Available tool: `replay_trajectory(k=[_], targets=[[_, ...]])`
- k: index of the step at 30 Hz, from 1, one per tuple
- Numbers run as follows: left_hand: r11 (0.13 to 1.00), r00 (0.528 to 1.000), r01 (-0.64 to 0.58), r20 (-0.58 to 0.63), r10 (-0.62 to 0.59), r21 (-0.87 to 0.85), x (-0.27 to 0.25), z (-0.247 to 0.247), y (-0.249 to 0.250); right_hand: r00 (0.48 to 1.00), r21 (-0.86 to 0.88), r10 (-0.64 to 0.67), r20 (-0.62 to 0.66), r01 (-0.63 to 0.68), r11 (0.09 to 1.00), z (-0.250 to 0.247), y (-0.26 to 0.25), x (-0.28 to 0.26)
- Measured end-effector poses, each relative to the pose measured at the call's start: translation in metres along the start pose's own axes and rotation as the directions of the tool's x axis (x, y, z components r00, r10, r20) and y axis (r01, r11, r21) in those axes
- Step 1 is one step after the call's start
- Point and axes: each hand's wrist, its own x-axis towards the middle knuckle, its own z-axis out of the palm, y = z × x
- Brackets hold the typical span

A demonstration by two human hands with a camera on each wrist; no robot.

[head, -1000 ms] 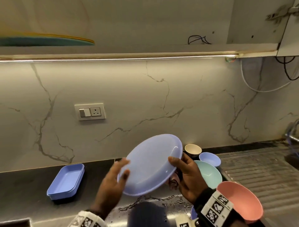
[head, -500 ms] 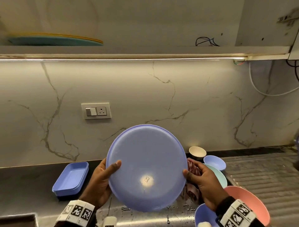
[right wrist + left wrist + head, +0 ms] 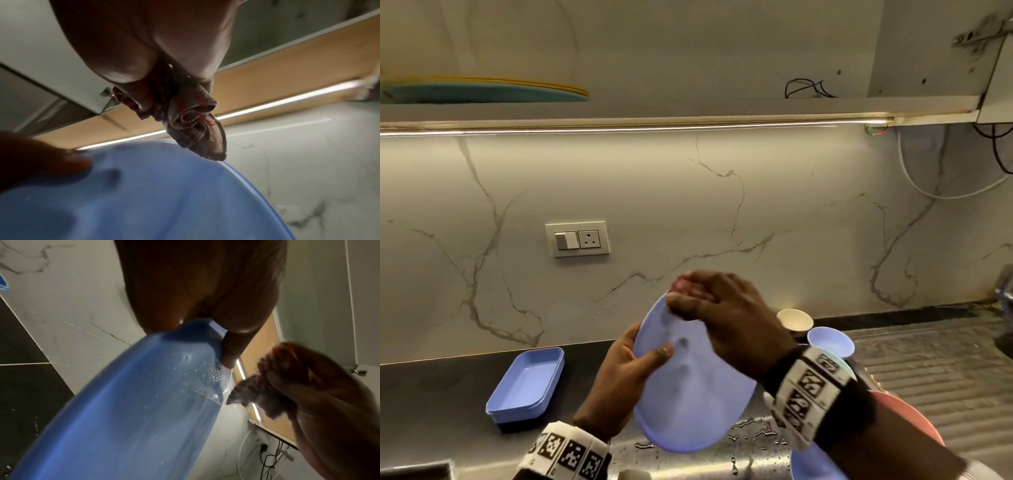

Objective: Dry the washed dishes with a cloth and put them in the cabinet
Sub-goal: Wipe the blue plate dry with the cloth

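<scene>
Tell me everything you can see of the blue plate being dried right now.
The blue plate is round, smooth and plastic-looking, held tilted above the wet counter. The left hand grips its left rim, thumb across the face. The right hand holds a bunched reddish cloth at the top edge. Water droplets cling near the rim in the left wrist view.

The plate [image 3: 688,387] is pale blue, the cloth [image 3: 191,123] reddish and grey. A blue tray [image 3: 525,383] sits on the dark worktop [image 3: 431,404]. The wall [image 3: 722,212] is white marble with grey veins; one bowl [image 3: 914,421] is pink.
</scene>
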Motion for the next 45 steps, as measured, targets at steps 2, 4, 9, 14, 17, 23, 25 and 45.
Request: replay_trajectory(k=[2,4,9,14,17,23,25,45], targets=[[0.999,0.999,-0.035,0.001,0.035,0.03,0.001,0.006,0.0,0.989,-0.091,-0.04,0.142,0.053,0.994,0.013,-0.007,0.01],[0.997,0.998,-0.061,-0.002,0.061,0.051,0.002,0.008,0.001,0.972,-0.137,-0.035,0.232,0.068,0.988,0.024,-0.008,0.011],[0.99,0.994,-0.111,0.003,0.111,0.087,-0.004,0.006,0.004,0.978,0.025,0.143,0.151,-0.148,0.989,0.025,0.004,0.007],[0.982,0.99,-0.139,0.009,0.139,0.129,-0.017,0.011,0.022,0.877,0.247,0.48,-0.032,-0.458,0.854,0.02,0.042,-0.004],[0.981,0.987,-0.16,0.014,0.16,0.109,-0.023,0.015,0.032,0.735,0.383,0.678,0.02,-0.632,0.674,0.022,0.06,-0.023],[0.982,0.983,-0.185,0.015,0.184,0.029,-0.025,0.017,0.046,0.496,0.648,0.852,0.169,-0.707,0.283,0.059,0.059,-0.083],[0.982,0.982,-0.187,0.002,0.187,0.009,-0.023,0.017,0.045,0.418,0.682,0.882,0.218,-0.712,0.169,0.073,0.044,-0.1],[0.995,0.986,-0.068,-0.158,0.056,-0.075,-0.006,0.003,0.005,0.789,0.364,0.598,0.137,-0.602,0.711,0.008,0.03,-0.001]])
